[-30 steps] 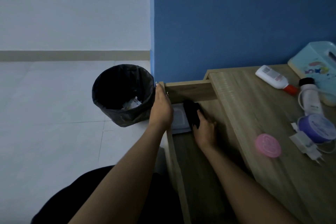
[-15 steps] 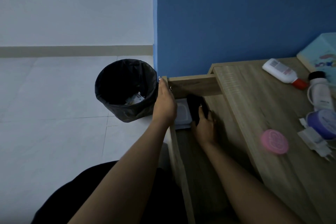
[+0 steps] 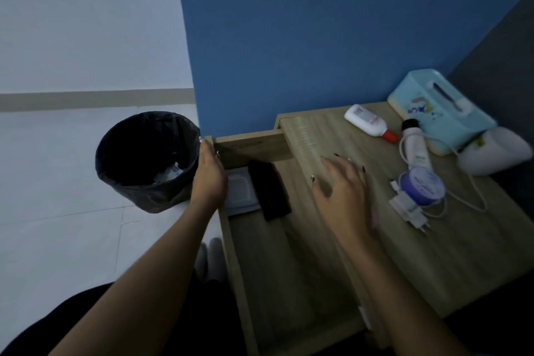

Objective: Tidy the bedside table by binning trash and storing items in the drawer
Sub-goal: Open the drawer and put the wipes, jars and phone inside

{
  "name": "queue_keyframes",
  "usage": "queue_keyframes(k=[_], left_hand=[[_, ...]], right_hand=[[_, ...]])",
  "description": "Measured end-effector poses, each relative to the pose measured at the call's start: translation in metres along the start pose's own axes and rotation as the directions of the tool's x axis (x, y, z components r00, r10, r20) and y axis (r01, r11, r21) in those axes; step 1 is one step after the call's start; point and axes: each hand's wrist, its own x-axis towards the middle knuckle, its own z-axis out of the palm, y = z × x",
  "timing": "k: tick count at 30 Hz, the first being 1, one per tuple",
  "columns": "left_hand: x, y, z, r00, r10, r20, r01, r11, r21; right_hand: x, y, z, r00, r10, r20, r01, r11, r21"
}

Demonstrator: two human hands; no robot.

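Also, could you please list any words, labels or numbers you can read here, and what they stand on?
Nothing here can be read.
White tube: label too blurred.
Black-capped bottle: print too small.
Purple jar lid: print too blurred.
Tissue box: cartoon print, no legible words.

Looked into a dimly lit room. Saw a deep blue wall ahead, meeting a pale white wall at a corner on the left. Noted a grey skirting strip at its foot, above pale floor tiles. Found a light wooden bedside table against the blue wall, dark grey surface past its far right corner.
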Motion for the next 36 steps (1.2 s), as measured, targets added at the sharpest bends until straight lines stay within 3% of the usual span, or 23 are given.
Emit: queue_keyframes(k=[8,16,19,23,28,30,33,36], left_hand=[[0.0,0.001,0.0,1.0,-0.013,0.016,0.012,1.0,0.025],[0.0,0.001,0.001,1.0,-0.001,0.02,0.001,1.0,0.022],[0.001,-0.001,0.002,1.0,0.003,0.015,-0.003,0.999,0.037],[0.001,-0.001,0.003,1.0,-0.007,0.003,0.007,1.0,0.024],[0.001,0.0,0.005,1.0,0.012,-0.002,-0.012,1.0,0.013],[0.002,-0.002,0.005,1.0,0.018,-0.007,-0.018,1.0,0.012],[0.002,-0.003,0.005,0.999,0.026,-0.02,-0.026,1.0,-0.009],[0.003,-0.003,0.006,0.999,0.028,-0.022,-0.028,0.999,-0.021]], right_hand=[[-0.043,0.044,-0.023,0.982,0.15,0.112,-0.155,0.987,0.036],[-0.056,0.043,-0.016,0.983,0.175,0.059,-0.182,0.972,0.15],[-0.051,0.02,-0.013,0.991,0.124,0.055,-0.133,0.97,0.206],[-0.053,-0.028,0.013,0.987,-0.059,0.15,0.013,0.957,0.29],[-0.065,-0.062,0.07,0.891,-0.172,0.42,0.052,0.958,0.282],[-0.072,-0.068,0.092,0.87,-0.179,0.459,0.034,0.951,0.308],[-0.078,-0.066,0.116,0.841,-0.067,0.537,-0.115,0.948,0.297],[-0.081,-0.06,0.129,0.722,-0.005,0.692,-0.154,0.974,0.167]])
